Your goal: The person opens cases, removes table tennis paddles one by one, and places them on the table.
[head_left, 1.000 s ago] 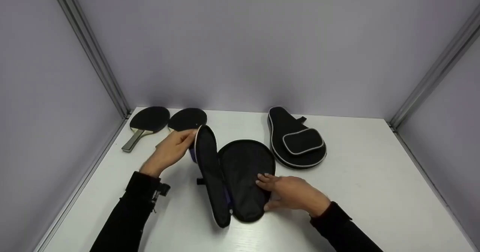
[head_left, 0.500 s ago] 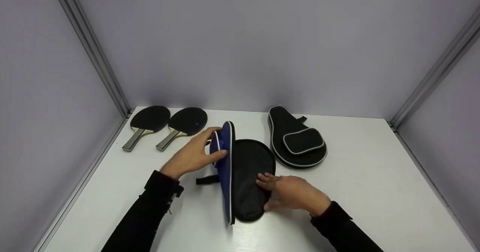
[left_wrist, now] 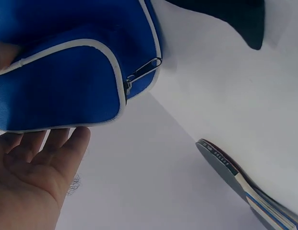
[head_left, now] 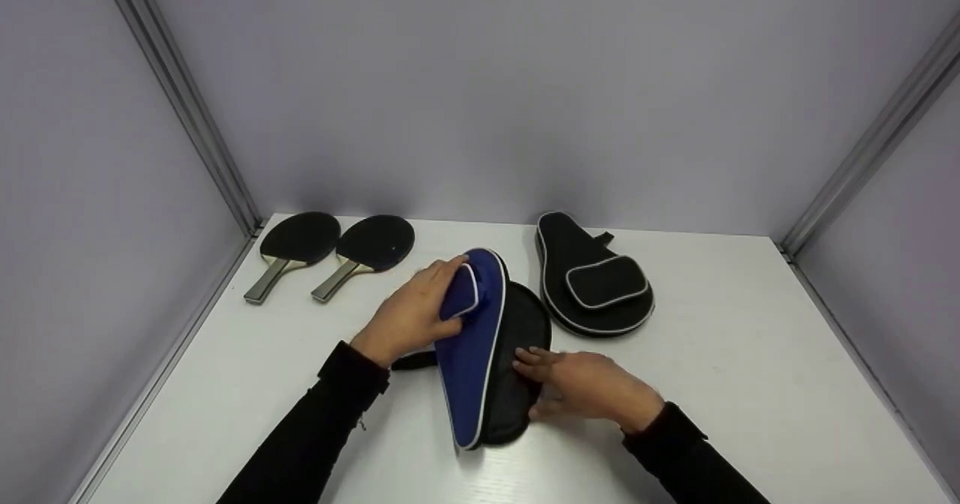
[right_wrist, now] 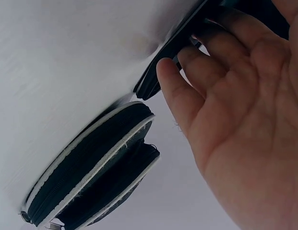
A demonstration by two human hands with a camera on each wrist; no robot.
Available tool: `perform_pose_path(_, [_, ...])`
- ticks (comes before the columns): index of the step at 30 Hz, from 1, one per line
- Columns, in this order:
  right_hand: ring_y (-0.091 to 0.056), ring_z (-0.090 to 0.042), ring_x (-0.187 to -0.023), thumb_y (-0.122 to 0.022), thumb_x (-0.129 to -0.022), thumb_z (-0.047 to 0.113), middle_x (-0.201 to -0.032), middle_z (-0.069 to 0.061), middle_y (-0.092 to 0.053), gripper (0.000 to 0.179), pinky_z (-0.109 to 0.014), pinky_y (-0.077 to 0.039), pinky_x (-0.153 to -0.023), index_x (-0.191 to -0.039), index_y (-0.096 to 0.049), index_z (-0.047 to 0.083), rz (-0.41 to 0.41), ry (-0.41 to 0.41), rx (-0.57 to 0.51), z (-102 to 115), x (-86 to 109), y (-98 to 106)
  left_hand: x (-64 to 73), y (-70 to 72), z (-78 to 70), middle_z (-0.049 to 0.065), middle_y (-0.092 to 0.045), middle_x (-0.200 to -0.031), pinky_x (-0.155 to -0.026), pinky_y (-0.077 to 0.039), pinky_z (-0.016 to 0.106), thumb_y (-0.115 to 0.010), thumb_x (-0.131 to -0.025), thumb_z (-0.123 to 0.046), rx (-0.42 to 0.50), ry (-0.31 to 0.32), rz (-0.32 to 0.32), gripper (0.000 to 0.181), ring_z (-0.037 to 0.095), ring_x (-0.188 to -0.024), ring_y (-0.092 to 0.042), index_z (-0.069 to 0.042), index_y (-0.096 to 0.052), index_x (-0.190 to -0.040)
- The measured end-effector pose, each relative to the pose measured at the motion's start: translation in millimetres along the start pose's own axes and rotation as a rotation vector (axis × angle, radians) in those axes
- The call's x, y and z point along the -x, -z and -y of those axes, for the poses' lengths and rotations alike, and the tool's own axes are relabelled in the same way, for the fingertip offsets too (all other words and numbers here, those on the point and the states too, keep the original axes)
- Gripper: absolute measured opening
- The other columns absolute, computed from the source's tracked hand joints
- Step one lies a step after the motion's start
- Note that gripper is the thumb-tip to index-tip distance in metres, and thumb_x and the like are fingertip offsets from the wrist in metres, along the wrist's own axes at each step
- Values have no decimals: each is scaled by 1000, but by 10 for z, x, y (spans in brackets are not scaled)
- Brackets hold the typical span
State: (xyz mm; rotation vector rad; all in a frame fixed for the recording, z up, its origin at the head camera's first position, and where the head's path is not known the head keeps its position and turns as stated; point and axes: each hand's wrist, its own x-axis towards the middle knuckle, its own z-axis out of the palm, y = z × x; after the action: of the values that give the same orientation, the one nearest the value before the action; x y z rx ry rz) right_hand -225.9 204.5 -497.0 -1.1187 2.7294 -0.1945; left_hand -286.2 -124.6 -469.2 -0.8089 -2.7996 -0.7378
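An unzipped table tennis paddle case lies with its blue cover (head_left: 471, 373) tilted over its black inner half (head_left: 523, 324). My left hand (head_left: 414, 310) grips the small blue zip pocket (left_wrist: 67, 88) on the cover, thumb on the near side and fingers along the far side. A zipper pull (left_wrist: 144, 69) hangs near that pocket. My right hand (head_left: 592, 388) rests its relaxed fingers on the right side of the black half, thumb by the rim. In the right wrist view this hand (right_wrist: 235, 105) overlaps the case edge.
Two black-faced table tennis paddles (head_left: 301, 238) (head_left: 377, 241) lie at the back left, handles toward me. A black paddle case (head_left: 559, 260) with white piping lies at the back right, close to the blue one. Grey walls (head_left: 495, 99) enclose the white table (head_left: 750, 354).
My left hand has swung the blue cover from upright at the left toward the right, over the black half, and moved its hold from the edge to the pocket. The right hand stays put.
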Motion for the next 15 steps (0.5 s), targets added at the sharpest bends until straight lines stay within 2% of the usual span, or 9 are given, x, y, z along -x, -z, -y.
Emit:
perform_pose_path(6, [-71,-32,-154,-81,-111,48,-176,-6,-65,67,-51,-67,-116,-165,-69,12,-33,53,47,-34,25,58,7,-9,-3,19,-68,-160,-118,-63,62,-85,-96,-18,-57,-12,16,98,41,-141,-71,-10,-40,-183])
perform_pose_path(9, [-72,-33,-152,-81,-111,47,-175,-7,-65,65,-51,-68,-116,-165,-69,11,-49,61,53,-59,46,92,27,-38,59,22,-70,-156,-113,-65,66,-85,-94,-16,-80,-42,29,99,46,-137,-72,-13,-41,-183])
perform_pose_path(10, [-73,-33,-152,-80,-111,46,-175,-7,-65,65,-51,-68,-115,-165,-69,11,-51,63,54,-65,51,100,22,-104,152,21,-70,-156,-109,-66,65,-85,-95,-19,-108,-65,20,100,44,-135,-72,-16,-40,-183])
perform_pose_path(11, [-73,-33,-152,-80,-112,46,-175,-7,-65,64,-51,-67,-116,-165,-69,11,-50,62,52,-72,54,106,35,-113,178,21,-71,-155,-107,-67,66,-85,-94,-18,-117,-77,26,100,44,-134,-72,-17,-40,-184])
perform_pose_path(15, [-71,-34,-154,-78,-113,46,-174,-9,-66,63,-52,-66,-119,-165,-69,12,-42,59,39,-85,61,115,97,-98,234,23,-70,-156,-107,-67,66,-85,-94,-17,-145,-100,62,98,44,-135,-73,-14,-44,-182])
